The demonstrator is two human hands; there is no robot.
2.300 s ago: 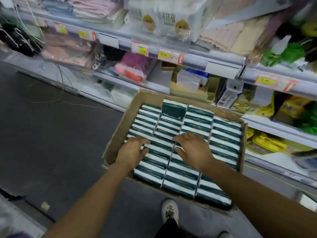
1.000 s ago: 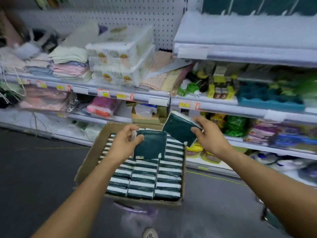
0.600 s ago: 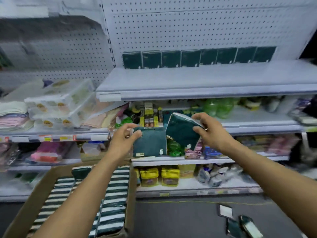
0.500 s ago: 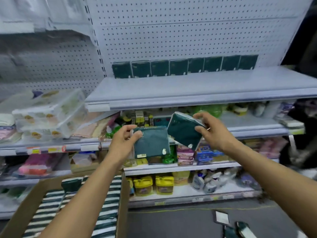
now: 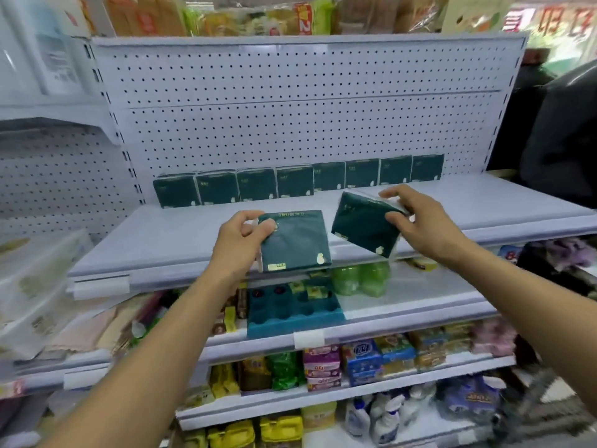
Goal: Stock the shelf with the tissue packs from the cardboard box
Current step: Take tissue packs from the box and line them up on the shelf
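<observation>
Tissue packs: one in each hand, held over front half of shelf [image 5: 168, 237]; cardboard box out of view.
Left hand [image 5: 239, 244]: clamped on upright pack [image 5: 295, 242].
Right hand [image 5: 420, 221]: pinching tilted pack [image 5: 361, 226].
Method: level tilted pack, stand both upright just ahead of back row [image 5: 297, 184], faces forward.
Edges: front lip close below; set well back.
Room: shelf bare ahead of row, nothing overhead.

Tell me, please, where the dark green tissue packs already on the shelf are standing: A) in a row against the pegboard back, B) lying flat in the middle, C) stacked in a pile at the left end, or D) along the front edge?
A: the dark green tissue packs stand upright side by side at the back of the shelf, against the pegboard.
</observation>
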